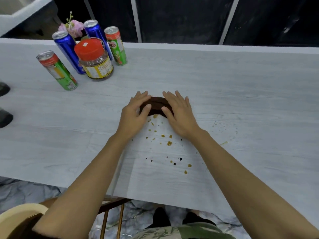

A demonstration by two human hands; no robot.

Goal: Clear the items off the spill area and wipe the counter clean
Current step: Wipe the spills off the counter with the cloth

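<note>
A folded dark brown cloth (pixel 156 104) lies on the pale wood-grain counter (pixel 241 87), at the far edge of a spill. My left hand (pixel 136 111) presses on its left end and my right hand (pixel 177 112) on its right end, fingers spread flat with thumbs on the cloth. The spill (pixel 165 144) is a scatter of yellow-brown and dark drops between my forearms. Fainter specks and a yellow streak (pixel 223 143) lie to the right.
At the back left stand two blue cans (pixel 69 49), two green and red cans (pixel 58 71), a jar with a red lid (pixel 95 61) and pink flowers (pixel 72 28). Dark objects (pixel 4 100) sit at the left edge. A chair (pixel 110 214) is below the counter's front edge.
</note>
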